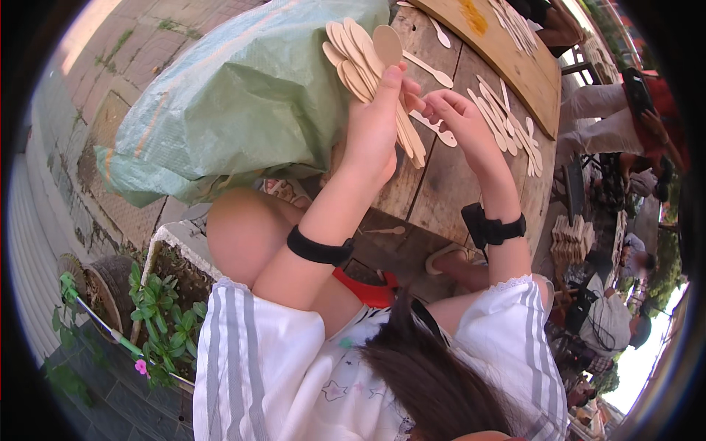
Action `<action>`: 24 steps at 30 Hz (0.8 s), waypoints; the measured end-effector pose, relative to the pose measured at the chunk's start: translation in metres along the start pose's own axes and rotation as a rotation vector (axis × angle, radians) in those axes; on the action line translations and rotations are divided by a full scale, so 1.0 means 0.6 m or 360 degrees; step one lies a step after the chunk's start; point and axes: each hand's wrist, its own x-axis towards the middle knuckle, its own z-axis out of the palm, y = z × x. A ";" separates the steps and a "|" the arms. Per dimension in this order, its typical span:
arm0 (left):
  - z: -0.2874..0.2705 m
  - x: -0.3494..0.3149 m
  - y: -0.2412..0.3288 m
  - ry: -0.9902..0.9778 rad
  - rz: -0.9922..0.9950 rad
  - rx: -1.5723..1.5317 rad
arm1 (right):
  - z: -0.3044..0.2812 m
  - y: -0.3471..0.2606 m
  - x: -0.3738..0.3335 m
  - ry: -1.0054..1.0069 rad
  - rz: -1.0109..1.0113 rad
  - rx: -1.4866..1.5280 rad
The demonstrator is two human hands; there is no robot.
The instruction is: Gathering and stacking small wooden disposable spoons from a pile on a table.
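My left hand (373, 121) is wrapped round a fanned bundle of pale wooden spoons (356, 60), their bowls pointing up and away and their handles coming out below the palm. One spoon (387, 45) stands apart at the right of the fan, under my left thumb. Close beside it, my right hand (465, 123) has its thumb and fingertips pinched together; whether anything is between them is too small to tell. Just under those fingertips a loose wooden spoon (443, 137) lies on the plank table (434, 187).
More wooden spoons (494, 121) lie scattered to the right, near a raised wooden board (540, 81). A large green woven sack (243, 103) bulges at the left. Potted plants (165, 312) stand at the lower left. Other people (610, 110) and stacked wooden pieces (572, 239) are at the right.
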 end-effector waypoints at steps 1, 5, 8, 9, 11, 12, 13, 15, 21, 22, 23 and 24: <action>-0.003 0.002 0.004 0.0001 0.0004 0.0003 | -0.006 0.010 0.020 0.0024 0.0051 -0.0013; -0.011 0.006 0.016 -0.0091 -0.0066 -0.0156 | -0.010 0.056 0.058 0.0597 -0.0407 -0.1333; -0.005 0.006 0.018 -0.0100 -0.0100 -0.0126 | -0.011 0.060 0.065 0.0437 -0.0269 -0.1568; -0.004 0.008 0.020 -0.0063 -0.0119 -0.0110 | -0.012 0.056 0.067 0.0427 -0.0317 -0.1560; 0.000 0.011 0.021 -0.0036 -0.0102 -0.0149 | -0.017 0.045 0.067 0.0220 0.0015 -0.1531; 0.001 0.011 0.021 -0.0028 -0.0105 -0.0156 | -0.020 0.041 0.067 0.0222 0.0019 -0.1535; 0.002 0.011 0.022 -0.0027 -0.0162 -0.0164 | -0.022 0.037 0.066 0.0168 0.0143 -0.1442; 0.004 0.012 0.019 -0.0034 -0.0219 -0.0172 | -0.027 0.034 0.062 0.0122 0.0264 -0.1348; 0.009 0.018 -0.004 0.0052 -0.0240 -0.0111 | -0.042 0.003 -0.002 0.0304 0.0114 -0.0318; 0.010 0.019 -0.009 0.0065 -0.0220 -0.0065 | -0.040 -0.004 -0.023 0.0252 0.0065 -0.0300; 0.011 0.020 -0.014 0.0076 -0.0200 -0.0016 | -0.035 -0.010 -0.047 0.0248 0.0035 -0.0006; 0.013 0.021 -0.019 0.0073 -0.0202 -0.0014 | -0.028 -0.012 -0.066 0.0244 0.0005 0.0290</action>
